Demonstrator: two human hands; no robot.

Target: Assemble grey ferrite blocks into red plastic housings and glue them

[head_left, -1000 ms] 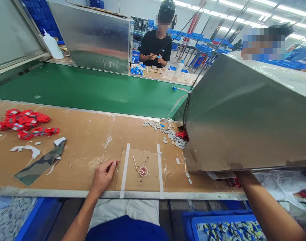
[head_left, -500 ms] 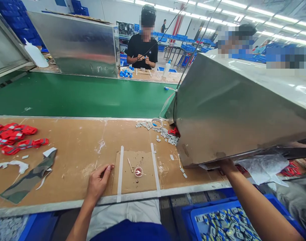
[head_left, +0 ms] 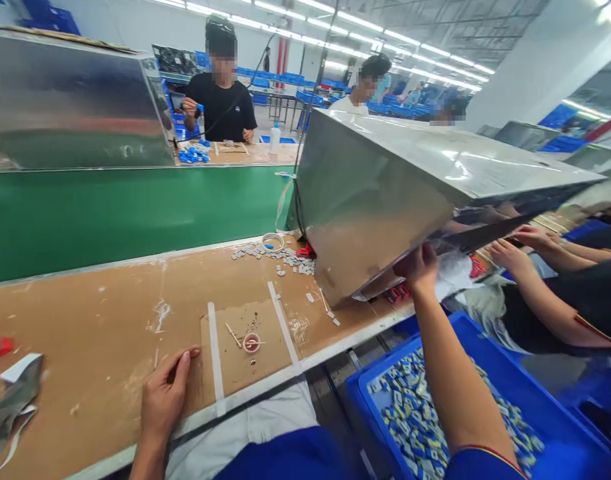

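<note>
My left hand (head_left: 166,389) rests on the brown tabletop (head_left: 120,320) with its fingers curled together, left of a taped cardboard square (head_left: 235,373). On that square are a small cup (head_left: 251,343) of reddish liquid, a stick lying across it, and another stick (head_left: 233,335). My right hand (head_left: 419,270) reaches under the lower edge of the big metal hood (head_left: 375,207); its fingertips are partly hidden there. Red pieces (head_left: 398,293) lie below the hood beside it. Small grey pieces (head_left: 300,261) and a tape roll (head_left: 272,242) sit left of the hood.
A blue bin (head_left: 550,427) full of small parts stands below my right arm. A green belt (head_left: 85,220) runs behind the table. A co-worker's hands (head_left: 510,257) are at the right; another person (head_left: 220,100) works across the belt.
The view has turned right, showing more of the bin and the co-worker's arms. My right hand has come out further from beneath the hood. My left hand remains beside the cardboard.
</note>
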